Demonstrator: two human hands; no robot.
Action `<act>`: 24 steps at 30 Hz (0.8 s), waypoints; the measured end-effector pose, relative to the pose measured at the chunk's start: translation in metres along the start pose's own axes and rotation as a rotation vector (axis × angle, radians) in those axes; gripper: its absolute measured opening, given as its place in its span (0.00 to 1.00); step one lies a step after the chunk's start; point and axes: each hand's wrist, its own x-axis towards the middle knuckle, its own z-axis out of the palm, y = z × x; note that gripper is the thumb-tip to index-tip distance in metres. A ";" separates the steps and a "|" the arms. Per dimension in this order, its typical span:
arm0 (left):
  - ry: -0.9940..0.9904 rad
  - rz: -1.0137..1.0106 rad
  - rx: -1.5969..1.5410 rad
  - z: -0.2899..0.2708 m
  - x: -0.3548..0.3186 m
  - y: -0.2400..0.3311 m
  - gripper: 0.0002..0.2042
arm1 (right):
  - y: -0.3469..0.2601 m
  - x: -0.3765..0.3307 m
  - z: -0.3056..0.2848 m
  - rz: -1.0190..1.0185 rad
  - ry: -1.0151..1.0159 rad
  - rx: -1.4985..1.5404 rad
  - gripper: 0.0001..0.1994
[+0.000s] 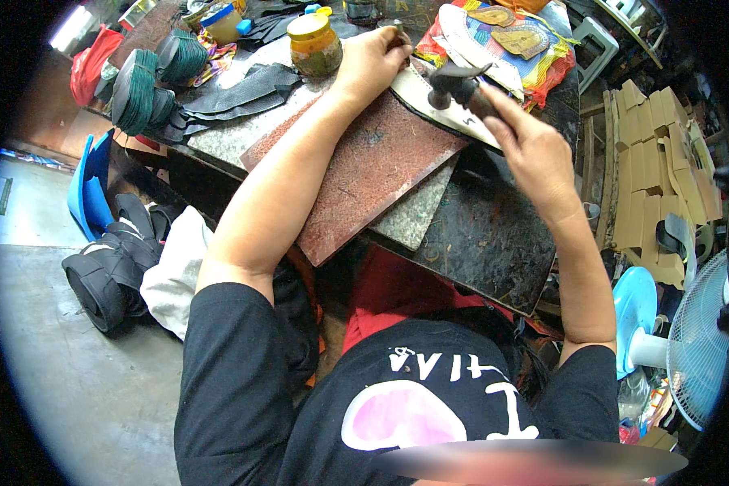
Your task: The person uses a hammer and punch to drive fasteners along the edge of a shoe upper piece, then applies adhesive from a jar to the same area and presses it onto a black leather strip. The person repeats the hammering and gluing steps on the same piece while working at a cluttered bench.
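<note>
My right hand [533, 154] is closed around the handle of a hammer [455, 81], its dark metal head just over a cream-white shoe sole piece [429, 99] with a black edge. That piece slants across the far part of a worn reddish board [373, 166]. At its far left end my left hand [371, 66] is closed, fingers curled and pressing on the piece. A small bit of metal shows at those fingertips, too small to name. Part of the sole lies hidden behind the hammer and my right hand.
A dirty yellow jar [313, 47] stands left of my left hand. Black leather strips [239, 101] and green cord spools [134, 91] lie farther left. Shoe-shaped pieces [520, 42] rest on a colourful bag at the far right. Cardboard boxes [648, 170] and a fan [699, 344] stand right of the table.
</note>
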 end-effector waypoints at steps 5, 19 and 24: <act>0.125 -0.570 -0.909 -0.004 0.003 -0.006 0.08 | -0.008 -0.009 0.002 0.106 -0.072 0.041 0.20; -0.123 -0.221 -0.428 -0.005 0.002 -0.007 0.09 | -0.002 0.000 -0.002 0.127 -0.132 0.042 0.20; -0.222 -0.123 -0.271 -0.009 0.003 -0.003 0.10 | -0.013 0.028 -0.036 -0.052 0.164 0.185 0.16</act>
